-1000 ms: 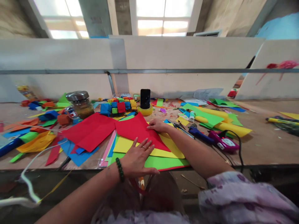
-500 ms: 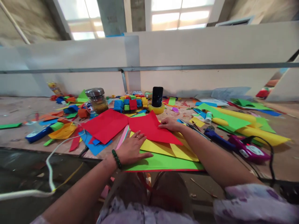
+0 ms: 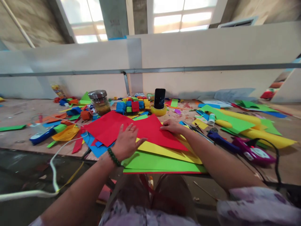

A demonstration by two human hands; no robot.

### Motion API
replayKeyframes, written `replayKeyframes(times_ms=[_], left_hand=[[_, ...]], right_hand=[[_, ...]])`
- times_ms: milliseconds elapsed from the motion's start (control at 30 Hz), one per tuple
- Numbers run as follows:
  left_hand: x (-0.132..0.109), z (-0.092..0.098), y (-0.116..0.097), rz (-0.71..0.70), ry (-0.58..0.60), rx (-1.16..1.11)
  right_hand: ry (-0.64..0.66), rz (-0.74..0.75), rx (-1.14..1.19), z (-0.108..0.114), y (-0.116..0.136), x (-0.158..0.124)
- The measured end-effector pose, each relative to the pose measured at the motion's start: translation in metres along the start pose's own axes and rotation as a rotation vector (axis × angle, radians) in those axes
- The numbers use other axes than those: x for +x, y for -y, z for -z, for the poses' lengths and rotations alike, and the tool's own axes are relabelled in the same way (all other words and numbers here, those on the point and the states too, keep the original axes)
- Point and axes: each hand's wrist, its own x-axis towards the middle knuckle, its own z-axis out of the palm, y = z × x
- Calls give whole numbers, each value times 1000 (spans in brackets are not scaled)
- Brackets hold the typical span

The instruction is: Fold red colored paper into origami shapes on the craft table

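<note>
Fingers spread, my left hand (image 3: pixel 127 141) is over the near edges of two red pieces; I cannot tell if it presses on them. A red sheet of paper (image 3: pixel 154 131) lies to its right, and the fingers of my right hand (image 3: pixel 173 126) are closed on that sheet's right edge. Another red sheet (image 3: pixel 107 127) spreads out to the left. Beneath them are a yellow sheet (image 3: pixel 162 151) and a stack of green sheets (image 3: pixel 160 163) at the table's front edge.
Behind the sheets stand colored cubes (image 3: pixel 135 106), a lidded glass jar (image 3: pixel 100 105) and a phone (image 3: pixel 159 98) on a tape roll (image 3: pixel 158 110). Scissors (image 3: pixel 197 129) and a purple device (image 3: pixel 255 151) with a black cord are at right. A white cable (image 3: pixel 53 171) hangs at left.
My left hand has moved left and up, off the yellow and green sheets toward the red ones. My right hand stays at the red sheet's edge. The view has shifted slightly.
</note>
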Motion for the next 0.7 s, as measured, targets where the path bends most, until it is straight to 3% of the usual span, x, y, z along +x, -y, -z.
replayKeyframes(times_ms=[133,233,433,567,700], left_hand=[[12,-14,-45,-350,151,-110],[18,-23,-64,-474,314,-21],[28,-27,-65,-472,347,60],[33,-32,-65,-457,335,76],[27,-43,-61,-433,319,-10]], right_hand=[[-31,-42,-145,-4,7,0],[0,-84,-230,-3,8,-1],[59,-167,-337,4,11,-7],[-8,-220,-438,13,25,-16],[-12,-129,-516,15,52,-37]])
